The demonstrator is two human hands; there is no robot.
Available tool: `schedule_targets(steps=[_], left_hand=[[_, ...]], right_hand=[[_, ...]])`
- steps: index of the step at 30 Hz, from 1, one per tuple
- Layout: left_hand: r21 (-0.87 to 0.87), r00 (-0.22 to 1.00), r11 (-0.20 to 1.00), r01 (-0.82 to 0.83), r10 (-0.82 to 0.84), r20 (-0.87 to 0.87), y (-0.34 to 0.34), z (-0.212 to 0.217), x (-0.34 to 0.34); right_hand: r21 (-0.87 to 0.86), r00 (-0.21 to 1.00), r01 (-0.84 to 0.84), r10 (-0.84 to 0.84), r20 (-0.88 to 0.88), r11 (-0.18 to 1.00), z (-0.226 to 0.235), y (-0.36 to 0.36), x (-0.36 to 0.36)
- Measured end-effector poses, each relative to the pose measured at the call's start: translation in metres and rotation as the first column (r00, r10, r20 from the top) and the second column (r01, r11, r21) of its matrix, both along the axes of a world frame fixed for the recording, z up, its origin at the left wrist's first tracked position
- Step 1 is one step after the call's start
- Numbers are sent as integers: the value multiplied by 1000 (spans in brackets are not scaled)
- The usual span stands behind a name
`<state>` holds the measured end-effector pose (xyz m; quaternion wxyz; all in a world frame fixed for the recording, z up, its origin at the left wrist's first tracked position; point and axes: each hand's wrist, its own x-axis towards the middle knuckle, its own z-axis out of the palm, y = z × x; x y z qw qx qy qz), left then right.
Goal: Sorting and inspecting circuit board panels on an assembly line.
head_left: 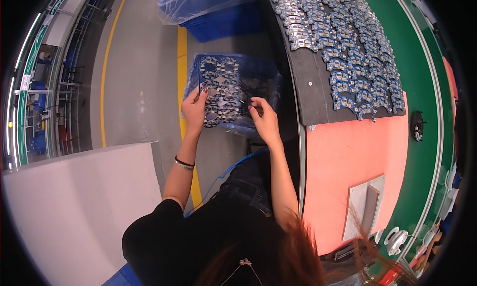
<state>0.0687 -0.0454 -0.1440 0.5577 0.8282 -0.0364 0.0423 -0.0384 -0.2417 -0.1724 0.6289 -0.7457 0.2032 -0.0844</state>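
While both hands grip the clear tray (222,94) — floor (139,87) lies open leftward.

The floor (134,62) is grey with yellow lines (185,77) painted on it. A blue bin (223,17) covered in clear plastic stands on it. On the right is a worktop (348,151) with an orange mat, next to a green belt (422,77). A big grey board (74,206) sits at the lower left. Metal racks (64,87) stand far left.
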Motion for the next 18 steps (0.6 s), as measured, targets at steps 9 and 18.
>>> schedule_targets(steps=[9, 18], left_hand=[[-607, 942, 794, -26, -184, -280, -12, 35, -17], [-292, 967, 948, 129, -186, -174, -22, 54, -38]], right_hand=[[-285, 909, 89, 39, 414, 954, 56, 0, 0], [-491, 871, 120, 146, 469, 863, 71, 14, 26]])
